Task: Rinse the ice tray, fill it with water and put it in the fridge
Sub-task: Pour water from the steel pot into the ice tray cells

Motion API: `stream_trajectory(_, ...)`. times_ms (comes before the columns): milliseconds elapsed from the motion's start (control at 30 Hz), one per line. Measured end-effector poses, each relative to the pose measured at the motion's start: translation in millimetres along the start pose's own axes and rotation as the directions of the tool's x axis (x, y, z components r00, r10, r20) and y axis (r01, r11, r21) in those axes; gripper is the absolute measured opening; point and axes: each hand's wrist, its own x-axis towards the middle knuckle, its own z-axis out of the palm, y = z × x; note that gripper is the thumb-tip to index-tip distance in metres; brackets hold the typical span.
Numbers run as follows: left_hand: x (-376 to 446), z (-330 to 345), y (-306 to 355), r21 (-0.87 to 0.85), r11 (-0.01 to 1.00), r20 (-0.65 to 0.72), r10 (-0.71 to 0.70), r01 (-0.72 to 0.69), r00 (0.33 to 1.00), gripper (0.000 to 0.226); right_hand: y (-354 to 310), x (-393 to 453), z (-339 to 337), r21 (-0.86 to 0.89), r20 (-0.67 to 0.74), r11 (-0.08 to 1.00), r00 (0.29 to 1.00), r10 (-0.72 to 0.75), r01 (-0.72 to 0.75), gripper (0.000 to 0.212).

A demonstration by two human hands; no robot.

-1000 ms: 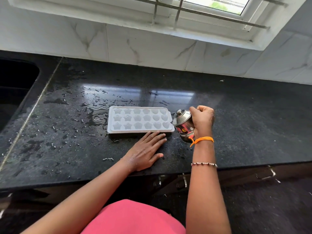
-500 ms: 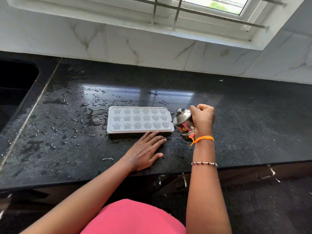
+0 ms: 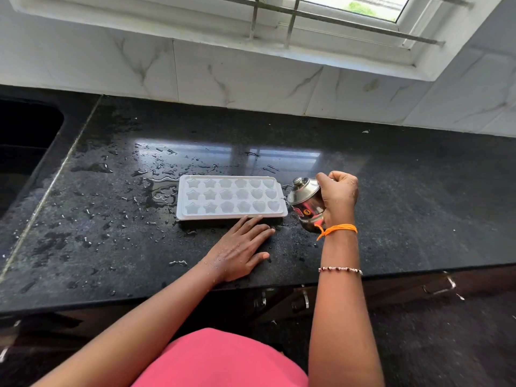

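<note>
Tilting a small steel pot (image 3: 305, 203) bearing a red label marked "3" at the right end of the white ice tray (image 3: 231, 197), right hand (image 3: 338, 196) clenched around it, left hand (image 3: 237, 251) spread flat on the wet black surface (image 3: 418, 196), tray at frame centre.

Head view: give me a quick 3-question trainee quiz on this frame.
1. True or false: the left hand grips the ice tray.
2. Which hand holds the steel pot? A) left B) right C) neither
3. Fill in: the tray lies on the black ___.

Key: 1. False, it lies flat on the counter beside the tray's near edge. 2. B. 3. countertop.
</note>
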Motion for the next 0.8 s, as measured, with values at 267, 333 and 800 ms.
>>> stream_trajectory(267,-0.4,0.9,-0.4,0.006,1.0,0.012,-0.008,0.008,1.0,0.055,-0.8,5.8,-0.7,0.445,-0.071,0.878,0.97,0.232,-0.178,0.04)
stream_trajectory(333,-0.6,0.5,-0.2,0.006,1.0,0.014,-0.012,0.012,1.0,0.055,-2.5,4.8,-0.7,0.561,-0.07,0.808,0.962,0.265,-0.182,0.035)
stream_trajectory(800,-0.6,-0.5,0.4,-0.003,1.0,0.008,-0.027,0.027,1.0,0.053,38.4,-9.8,32.3,0.674,-0.172,0.729,0.933,0.316,-0.122,0.038)
